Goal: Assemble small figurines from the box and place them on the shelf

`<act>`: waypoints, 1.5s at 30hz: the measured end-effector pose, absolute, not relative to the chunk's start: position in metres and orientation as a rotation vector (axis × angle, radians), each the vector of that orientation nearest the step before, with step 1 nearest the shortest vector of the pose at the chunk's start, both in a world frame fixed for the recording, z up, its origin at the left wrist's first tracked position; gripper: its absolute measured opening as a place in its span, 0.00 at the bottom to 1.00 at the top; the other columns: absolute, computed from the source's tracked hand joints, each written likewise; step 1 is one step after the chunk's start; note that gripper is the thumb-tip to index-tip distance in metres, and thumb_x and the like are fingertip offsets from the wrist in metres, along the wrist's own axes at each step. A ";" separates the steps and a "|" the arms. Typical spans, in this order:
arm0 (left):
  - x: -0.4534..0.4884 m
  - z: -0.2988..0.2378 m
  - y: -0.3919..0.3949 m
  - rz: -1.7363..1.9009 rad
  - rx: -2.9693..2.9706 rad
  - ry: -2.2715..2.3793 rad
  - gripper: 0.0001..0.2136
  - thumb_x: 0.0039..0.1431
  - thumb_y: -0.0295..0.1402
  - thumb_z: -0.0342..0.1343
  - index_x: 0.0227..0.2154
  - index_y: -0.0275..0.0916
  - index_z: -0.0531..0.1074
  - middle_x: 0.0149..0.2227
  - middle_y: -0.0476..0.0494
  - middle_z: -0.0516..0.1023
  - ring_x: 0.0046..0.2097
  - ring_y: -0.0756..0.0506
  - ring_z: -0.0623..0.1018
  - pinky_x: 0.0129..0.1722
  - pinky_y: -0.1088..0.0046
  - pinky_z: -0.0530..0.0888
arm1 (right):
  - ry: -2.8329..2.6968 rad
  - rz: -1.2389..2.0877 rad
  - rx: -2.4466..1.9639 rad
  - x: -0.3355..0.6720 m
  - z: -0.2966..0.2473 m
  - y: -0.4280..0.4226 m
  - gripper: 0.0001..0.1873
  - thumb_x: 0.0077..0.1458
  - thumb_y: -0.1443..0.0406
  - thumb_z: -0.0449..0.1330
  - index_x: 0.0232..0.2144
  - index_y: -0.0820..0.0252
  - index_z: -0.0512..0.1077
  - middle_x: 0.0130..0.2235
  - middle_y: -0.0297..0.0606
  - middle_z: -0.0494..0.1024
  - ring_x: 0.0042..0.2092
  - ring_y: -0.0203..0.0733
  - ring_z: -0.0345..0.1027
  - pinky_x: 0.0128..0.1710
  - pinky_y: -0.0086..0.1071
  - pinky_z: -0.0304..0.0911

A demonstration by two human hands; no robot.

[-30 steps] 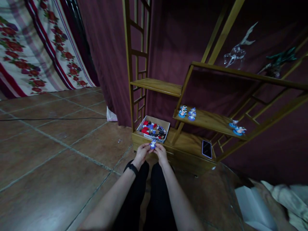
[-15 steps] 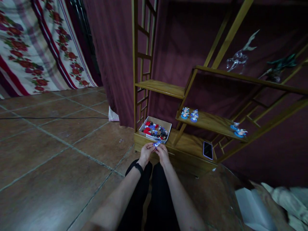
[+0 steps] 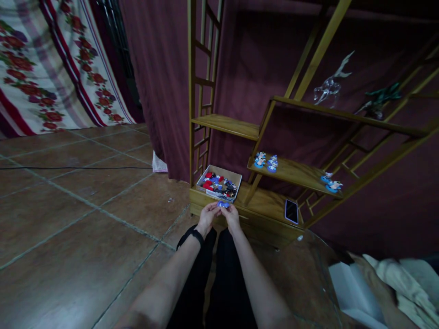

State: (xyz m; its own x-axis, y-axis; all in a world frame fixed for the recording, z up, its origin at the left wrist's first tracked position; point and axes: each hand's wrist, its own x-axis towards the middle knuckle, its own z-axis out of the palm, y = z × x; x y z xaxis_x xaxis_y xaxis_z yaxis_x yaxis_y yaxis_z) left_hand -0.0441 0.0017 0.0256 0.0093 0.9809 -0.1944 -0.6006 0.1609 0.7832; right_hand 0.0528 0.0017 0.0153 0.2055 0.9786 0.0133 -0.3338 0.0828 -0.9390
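My left hand point(image 3: 206, 214) and my right hand point(image 3: 232, 214) meet in front of me, fingers pinched together on a small blue figurine point(image 3: 222, 205). Just beyond them an open cardboard box point(image 3: 220, 183) of red, blue and dark small figurines rests on the bottom board of a wooden shelf unit point(image 3: 274, 206). Several blue-based figurines point(image 3: 266, 161) stand on the middle shelf's left end, and a few more blue-based figurines point(image 3: 331, 183) stand at its right end.
A phone point(image 3: 291, 211) lies flat on the bottom board. A glass deer ornament point(image 3: 329, 82) and a dark green ornament point(image 3: 379, 98) stand on the upper shelf. Maroon curtain hangs behind. Brown tiled floor spreads left; a cable crosses it. White paper and cloth point(image 3: 380, 288) lie lower right.
Both hands have kept hold of the small figurine and turned it between the fingers; its blue base now faces up. The view shifted slightly.
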 end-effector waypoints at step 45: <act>-0.050 0.017 0.025 1.282 0.490 1.003 0.07 0.46 0.29 0.59 0.21 0.34 0.67 0.17 0.50 0.70 0.17 0.55 0.68 0.17 0.81 0.66 | -0.629 1.433 -1.111 0.044 0.014 0.013 0.13 0.40 0.58 0.62 0.27 0.61 0.70 0.22 0.33 0.75 0.22 0.33 0.67 0.24 0.26 0.62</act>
State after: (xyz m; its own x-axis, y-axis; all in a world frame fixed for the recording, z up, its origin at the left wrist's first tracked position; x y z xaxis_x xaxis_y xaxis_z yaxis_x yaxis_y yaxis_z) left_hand -0.0497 0.0254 0.0167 -0.0350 0.9399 -0.3396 -0.5563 0.2640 0.7880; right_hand 0.0443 0.0134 0.0139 0.1078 0.9563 -0.2718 -0.4472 -0.1975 -0.8724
